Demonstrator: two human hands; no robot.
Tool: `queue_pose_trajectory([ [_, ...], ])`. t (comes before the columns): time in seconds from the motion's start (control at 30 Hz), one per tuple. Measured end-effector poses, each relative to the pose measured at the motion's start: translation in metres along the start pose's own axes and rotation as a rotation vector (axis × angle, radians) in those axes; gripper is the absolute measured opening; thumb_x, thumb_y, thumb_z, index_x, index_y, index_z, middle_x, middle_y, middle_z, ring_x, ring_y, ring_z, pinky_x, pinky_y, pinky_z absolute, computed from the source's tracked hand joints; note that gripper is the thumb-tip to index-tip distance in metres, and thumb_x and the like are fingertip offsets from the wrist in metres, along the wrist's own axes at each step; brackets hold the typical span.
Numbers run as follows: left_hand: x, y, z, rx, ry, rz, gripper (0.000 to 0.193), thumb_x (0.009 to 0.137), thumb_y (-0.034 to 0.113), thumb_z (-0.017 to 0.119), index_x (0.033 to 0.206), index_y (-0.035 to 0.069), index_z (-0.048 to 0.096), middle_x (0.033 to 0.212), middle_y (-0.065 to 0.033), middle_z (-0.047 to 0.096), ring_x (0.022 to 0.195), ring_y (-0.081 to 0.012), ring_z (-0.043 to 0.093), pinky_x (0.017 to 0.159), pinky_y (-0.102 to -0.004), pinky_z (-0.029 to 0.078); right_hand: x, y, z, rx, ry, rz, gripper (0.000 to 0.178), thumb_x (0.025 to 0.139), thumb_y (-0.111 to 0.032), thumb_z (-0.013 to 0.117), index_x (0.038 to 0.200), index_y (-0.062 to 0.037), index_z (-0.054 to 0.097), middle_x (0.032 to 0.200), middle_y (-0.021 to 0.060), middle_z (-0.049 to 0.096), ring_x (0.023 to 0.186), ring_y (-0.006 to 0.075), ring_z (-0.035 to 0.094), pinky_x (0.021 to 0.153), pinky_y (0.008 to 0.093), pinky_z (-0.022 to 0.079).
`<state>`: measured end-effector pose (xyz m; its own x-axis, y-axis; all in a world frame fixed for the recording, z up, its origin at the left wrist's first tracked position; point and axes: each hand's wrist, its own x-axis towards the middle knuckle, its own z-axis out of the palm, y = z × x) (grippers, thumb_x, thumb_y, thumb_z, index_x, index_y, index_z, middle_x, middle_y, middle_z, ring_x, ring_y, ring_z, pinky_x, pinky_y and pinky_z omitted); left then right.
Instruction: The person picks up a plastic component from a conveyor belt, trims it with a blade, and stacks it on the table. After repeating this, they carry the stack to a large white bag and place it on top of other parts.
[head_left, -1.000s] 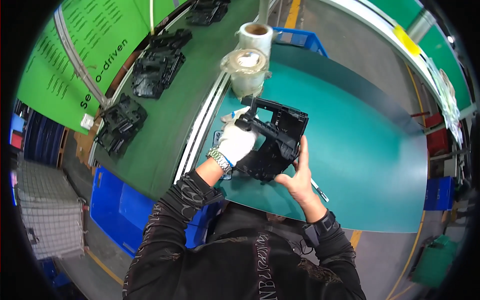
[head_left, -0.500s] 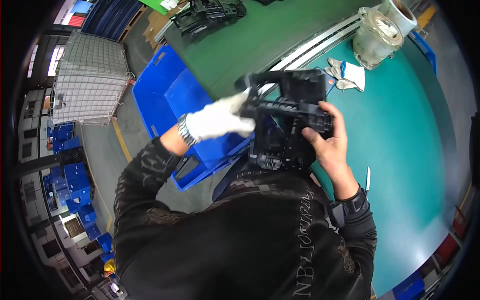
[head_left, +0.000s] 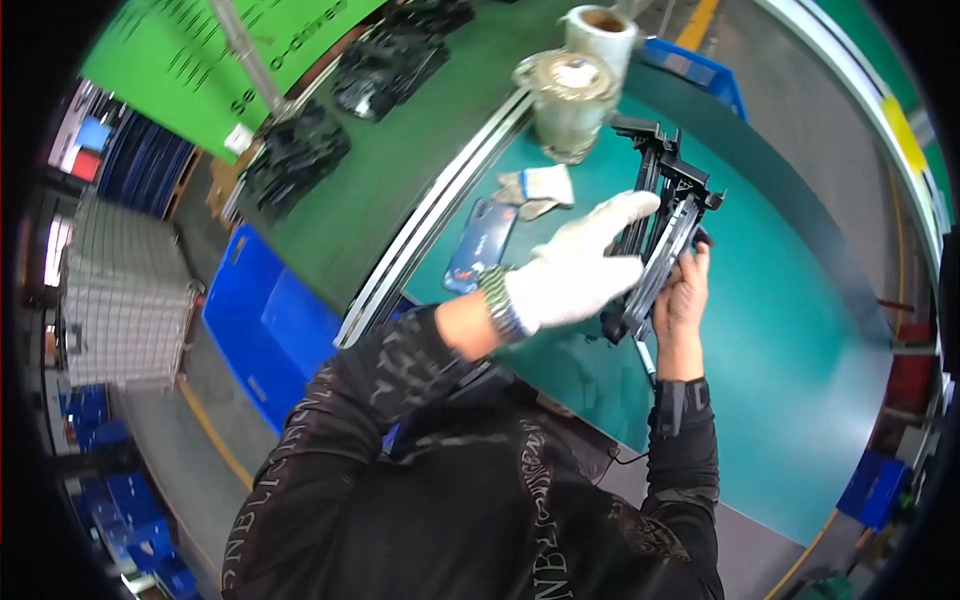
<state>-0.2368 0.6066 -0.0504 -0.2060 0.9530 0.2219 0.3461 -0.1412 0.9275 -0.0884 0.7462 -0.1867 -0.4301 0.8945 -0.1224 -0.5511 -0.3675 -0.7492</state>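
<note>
A black moulded plastic frame part (head_left: 664,222) with rails and brackets is held up, tilted, above the green tabletop. My left hand (head_left: 580,268), in a white knitted glove with a patterned cuff, grips its left side between thumb and fingers. Bare, my right hand (head_left: 682,300) holds it from the right and below; some of those fingers are hidden behind the part. Just under the part lies a slim, pale knife-like tool (head_left: 646,362), partly covered.
On the green table (head_left: 780,400) lie a phone (head_left: 480,245) and work gloves (head_left: 540,188), near a plastic-wrapped roll (head_left: 572,100) and a white roll (head_left: 602,38). A conveyor (head_left: 385,165) carries several black parts (head_left: 300,152). A blue bin (head_left: 275,325) stands at left.
My view and body have turned right. Both hands have carried the black frame part from beside the blue bin to above the table, and it has been turned more upright and edge-on.
</note>
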Motion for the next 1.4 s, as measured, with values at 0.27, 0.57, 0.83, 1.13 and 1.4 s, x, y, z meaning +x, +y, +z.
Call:
queue_pose_trajectory([
  [0.27, 0.117, -0.062, 0.005, 0.075, 0.114, -0.170, 0.049, 0.085, 0.009, 0.054, 0.133, 0.001, 0.060, 0.129, -0.0179, 0.066, 0.121, -0.0270, 0.062, 0.106, -0.0329, 0.045, 0.059, 0.010, 0.029, 0.068, 0.247, 0.147, 0.047, 0.098, -0.029, 0.065, 0.136, -0.0080, 0.047, 0.121, 0.0092, 0.063, 0.104, 0.0208, 0.063, 0.089, 0.0360, 0.053],
  [0.57, 0.147, -0.102, -0.055, 0.387, 0.327, -0.269, 0.047, 0.087, 0.017, 0.052, 0.130, 0.000, 0.062, 0.130, -0.0211, 0.064, 0.125, -0.0323, 0.059, 0.109, -0.0375, 0.043, 0.142, 0.064, 0.025, -0.338, 0.354, 0.096, 0.083, 0.088, -0.040, 0.072, 0.144, 0.0097, 0.037, 0.141, 0.0228, 0.050, 0.128, 0.0325, 0.052, 0.106, 0.0400, 0.045],
  [0.83, 0.132, -0.112, -0.057, 0.064, 0.410, -0.301, 0.048, 0.089, 0.016, 0.064, 0.133, 0.000, 0.060, 0.127, -0.0159, 0.067, 0.119, -0.0254, 0.063, 0.106, -0.0340, 0.045, 0.165, 0.066, 0.080, -0.749, 0.515, 0.177, 0.098, 0.090, -0.042, 0.071, 0.154, 0.0105, 0.018, 0.142, 0.0227, 0.051, 0.118, 0.0294, 0.060, 0.098, 0.0435, 0.049],
  [1.13, 0.138, -0.116, -0.071, -0.027, 0.214, -0.204, 0.040, 0.089, 0.019, 0.067, 0.126, 0.002, 0.067, 0.121, -0.0139, 0.071, 0.109, -0.0223, 0.069, 0.098, -0.0311, 0.051, 0.192, 0.064, 0.076, -0.489, 0.322, 0.200, 0.067, 0.091, -0.046, 0.069, 0.135, 0.0001, 0.049, 0.116, 0.0094, 0.065, 0.102, 0.0203, 0.064, 0.080, 0.0396, 0.052],
  [1.4, 0.138, -0.104, -0.077, -0.076, 0.183, -0.302, 0.032, 0.092, 0.014, 0.068, 0.121, 0.002, 0.071, 0.115, -0.0065, 0.073, 0.102, -0.0134, 0.066, 0.092, -0.0278, 0.052, 0.192, 0.072, 0.069, -0.448, 0.230, 0.019, 0.054, 0.092, -0.048, 0.069, 0.118, -0.0026, 0.057, 0.098, 0.0025, 0.066, 0.082, 0.0122, 0.062, 0.062, 0.0305, 0.046],
])
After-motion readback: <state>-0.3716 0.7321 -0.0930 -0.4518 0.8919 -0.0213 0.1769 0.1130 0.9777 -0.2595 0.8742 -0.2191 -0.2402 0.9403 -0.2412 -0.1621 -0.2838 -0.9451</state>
